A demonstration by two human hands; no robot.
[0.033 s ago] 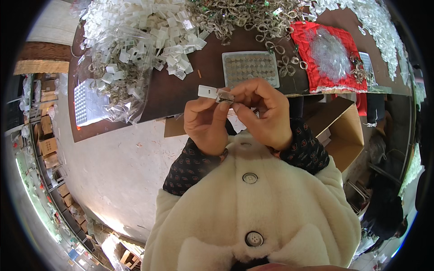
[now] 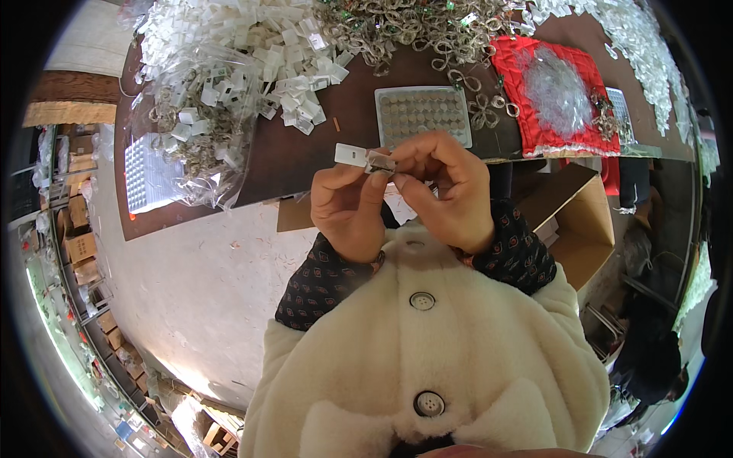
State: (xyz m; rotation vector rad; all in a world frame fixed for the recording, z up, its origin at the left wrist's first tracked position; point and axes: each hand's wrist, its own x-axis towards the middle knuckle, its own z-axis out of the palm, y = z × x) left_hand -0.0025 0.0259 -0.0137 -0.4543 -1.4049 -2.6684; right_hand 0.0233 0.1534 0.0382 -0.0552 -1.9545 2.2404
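In front of my chest, over the table's near edge, both hands are raised and close together. Between thumb and fingers, my left hand pinches a small white plastic casing with a slot in its face. A small see-through piece with a dark part adjoins the casing's right end. My right hand is closed in a pinch at that end, its fingertips partly hiding the contact. Just beyond my hands, a shallow plastic tray holds rows of small round greyish discs.
On the dark table lie a heap of white plastic pieces, a bag of looped strings and white tags, tangled loops, and a red cloth under clear plastic pieces. A cardboard box stands below right.
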